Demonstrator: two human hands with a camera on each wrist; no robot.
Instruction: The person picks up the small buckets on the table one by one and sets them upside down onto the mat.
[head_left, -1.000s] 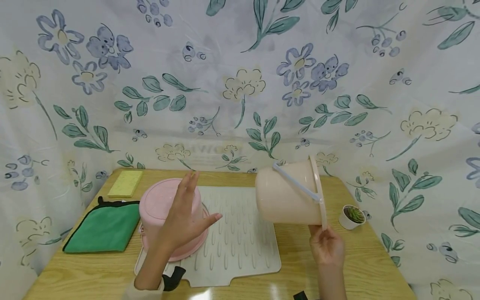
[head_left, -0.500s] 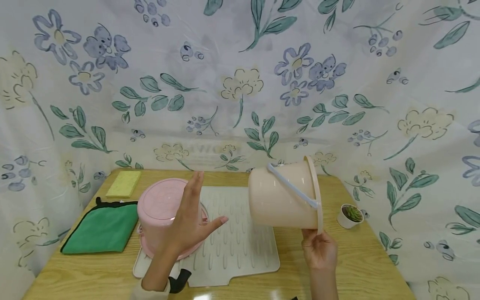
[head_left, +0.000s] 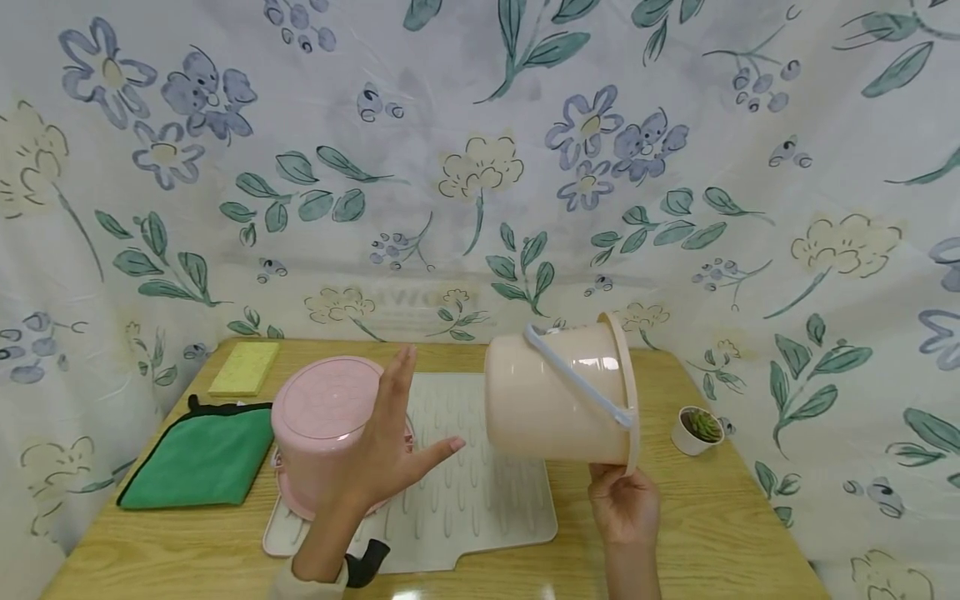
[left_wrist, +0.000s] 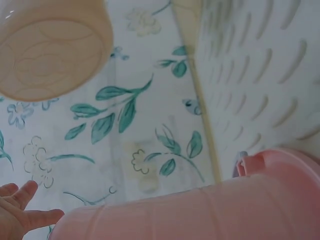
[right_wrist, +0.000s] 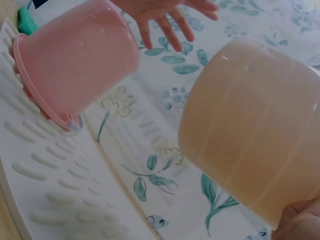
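Note:
My right hand grips the rim of a cream bucket from below, holding it above the mat's right side. The bucket lies sideways in the air, its base toward the left and a pale blue handle across its side. A pink bucket stands upside down on the white ridged mat. In front of it my left hand is raised, fingers straight and thumb spread, holding nothing. The right wrist view shows the left hand's fingers apart from the cream bucket.
A green zip pouch and a yellow sponge cloth lie on the wooden table's left side. On the right stands a small potted succulent. A floral curtain hangs behind and at both sides.
The right hand has moved the cream bucket left and slightly down, its rim tilting a little. My left hand has shifted slightly right. The pink bucket stays on the mat.

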